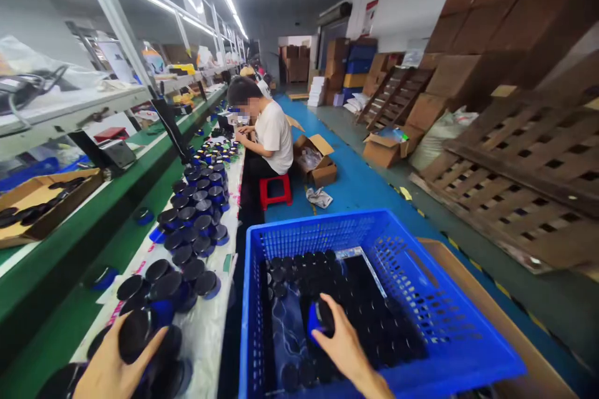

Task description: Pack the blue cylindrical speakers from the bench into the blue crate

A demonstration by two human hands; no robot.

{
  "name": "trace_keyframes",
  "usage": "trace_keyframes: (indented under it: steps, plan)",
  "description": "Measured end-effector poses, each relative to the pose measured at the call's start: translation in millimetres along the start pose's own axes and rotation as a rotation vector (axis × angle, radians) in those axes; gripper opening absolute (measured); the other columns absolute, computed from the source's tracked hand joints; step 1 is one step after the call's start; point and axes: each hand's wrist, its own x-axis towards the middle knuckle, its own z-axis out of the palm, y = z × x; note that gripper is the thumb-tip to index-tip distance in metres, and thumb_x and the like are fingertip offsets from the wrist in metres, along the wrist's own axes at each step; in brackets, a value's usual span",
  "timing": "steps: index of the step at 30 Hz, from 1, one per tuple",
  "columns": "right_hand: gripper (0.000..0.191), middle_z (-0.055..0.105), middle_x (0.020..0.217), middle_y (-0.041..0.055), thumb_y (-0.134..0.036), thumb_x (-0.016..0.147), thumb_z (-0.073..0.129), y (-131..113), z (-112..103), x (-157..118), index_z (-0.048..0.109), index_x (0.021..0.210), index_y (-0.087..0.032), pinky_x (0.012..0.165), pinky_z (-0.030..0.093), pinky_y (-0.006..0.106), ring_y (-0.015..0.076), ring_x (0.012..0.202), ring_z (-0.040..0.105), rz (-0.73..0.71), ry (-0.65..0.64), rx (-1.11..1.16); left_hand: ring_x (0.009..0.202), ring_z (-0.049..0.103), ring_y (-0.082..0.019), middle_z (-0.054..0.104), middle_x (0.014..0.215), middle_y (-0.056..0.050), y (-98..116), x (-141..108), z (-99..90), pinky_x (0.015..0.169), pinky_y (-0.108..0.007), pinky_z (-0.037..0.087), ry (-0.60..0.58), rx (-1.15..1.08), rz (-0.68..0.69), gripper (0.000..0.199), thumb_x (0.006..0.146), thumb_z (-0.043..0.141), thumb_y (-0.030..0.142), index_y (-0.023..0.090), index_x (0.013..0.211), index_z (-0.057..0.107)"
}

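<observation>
My left hand (112, 358) is closed around a round part with a black top (136, 331), at the near end of a white-covered bench strip. Several blue round parts with black tops (185, 240) stand close together along that strip. Over a blue plastic basket (393, 262), my right hand (340, 343) grips another blue-and-black round part (321, 319), tilted on its side. Inside the basket, dark round parts sit in rows, and a dark sheet with pale lines (287, 321) shows among them. The contents at the near side are dim and hard to make out.
A green conveyor (60, 305) runs along the left, with loose parts on it. Farther along, a seated person (274, 134) works by a red stool (276, 192). An open carton (316, 159) lies on the blue floor. Wooden pallets (519, 181) and stacked cartons (496, 12) line the right.
</observation>
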Motion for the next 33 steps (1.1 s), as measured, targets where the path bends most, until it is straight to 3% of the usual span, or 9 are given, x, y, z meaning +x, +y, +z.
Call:
trace_keyframes:
  steps: [4,8,12,16,19,22,25,29,33]
  plan:
    - [0.067,0.035,0.136,-0.0005,-0.039,0.075,0.050,92.4,-52.8,3.7,0.027,0.137,-0.026,0.107,0.029,0.023,0.0098,0.125,0.038,0.091,0.049,-0.135,0.109,0.053,-0.019,0.051,0.122,-0.004,85.9,-38.7,45.2,0.094,-0.033,0.043,-0.203,-0.087,0.134,0.070,0.073,0.051,0.064,0.023,0.127,0.034]
    - [0.069,0.032,0.137,0.0010,-0.035,0.074,0.048,135.0,-68.2,24.5,0.025,0.139,-0.025,0.108,0.027,0.021,0.0098,0.126,0.036,0.037,-0.173,-0.171,0.124,0.039,-0.017,0.040,0.135,-0.010,148.5,-68.9,159.0,0.107,-0.031,0.029,-0.574,-0.077,0.210,0.072,0.084,0.042,0.059,0.013,0.136,0.027]
    - [0.070,0.034,0.134,0.0014,-0.023,0.072,0.046,143.9,-42.0,51.1,0.028,0.139,-0.027,0.106,0.027,0.020,0.0098,0.124,0.039,-0.075,-0.509,-0.130,0.121,0.041,-0.024,0.041,0.133,-0.016,153.3,-87.2,280.3,0.104,-0.032,0.030,-0.778,0.062,0.079,0.077,0.080,0.052,0.047,0.002,0.138,0.030]
    - [0.075,0.034,0.133,0.0053,-0.014,0.067,0.046,155.5,25.2,73.7,0.030,0.139,-0.023,0.104,0.030,0.022,0.0124,0.122,0.040,-0.107,-0.715,-0.103,0.118,0.042,-0.026,0.036,0.135,-0.019,125.7,-113.2,357.4,0.096,-0.033,0.037,-0.846,0.282,-0.268,0.071,0.086,0.048,0.037,-0.001,0.141,0.023]
    - [0.073,0.033,0.133,0.0075,-0.014,0.070,0.046,175.4,92.3,90.1,0.027,0.140,-0.021,0.103,0.032,0.026,0.0150,0.121,0.042,-0.082,-0.712,-0.089,0.114,0.044,-0.026,0.038,0.132,-0.018,107.1,-126.9,391.4,0.093,-0.035,0.040,-0.807,0.334,-0.303,0.070,0.086,0.049,0.035,0.001,0.142,0.024]
    - [0.065,0.033,0.133,0.0073,-0.020,0.077,0.044,194.5,154.3,109.7,0.025,0.139,-0.020,0.103,0.033,0.027,0.0154,0.121,0.041,-0.083,-0.586,-0.051,0.118,0.041,-0.026,0.036,0.135,-0.017,92.9,-124.5,417.3,0.097,-0.033,0.038,-0.766,0.307,-0.188,0.067,0.085,0.052,0.028,0.004,0.142,0.028]
    - [0.063,0.035,0.133,0.0095,-0.035,0.079,0.047,204.4,191.6,127.0,0.027,0.135,-0.014,0.106,0.029,0.029,0.0179,0.124,0.038,-0.052,-0.413,0.015,0.131,0.025,-0.028,0.021,0.145,-0.016,82.0,-116.5,434.9,0.109,-0.036,0.024,-0.776,0.321,-0.078,0.062,0.086,0.047,0.018,0.003,0.142,0.026]
    - [0.075,0.044,0.126,0.0100,-0.052,0.074,0.054,208.1,191.7,129.5,0.027,0.135,-0.018,0.100,0.035,0.033,0.0238,0.117,0.045,0.139,-0.281,-0.016,0.131,0.021,-0.030,0.017,0.146,-0.014,79.6,-120.5,437.1,0.109,-0.042,0.020,-0.730,0.266,-0.123,0.071,0.080,0.047,0.011,0.009,0.146,0.019]
    - [0.075,0.043,0.127,0.0108,-0.054,0.075,0.051,220.3,171.1,110.5,0.025,0.136,-0.021,0.096,0.038,0.036,0.0273,0.116,0.046,0.250,-0.307,-0.125,0.116,0.041,-0.028,0.049,0.121,-0.012,85.5,-139.3,434.9,0.099,-0.040,0.034,-0.938,0.058,-0.156,0.042,0.079,0.045,0.019,0.011,0.120,0.055]
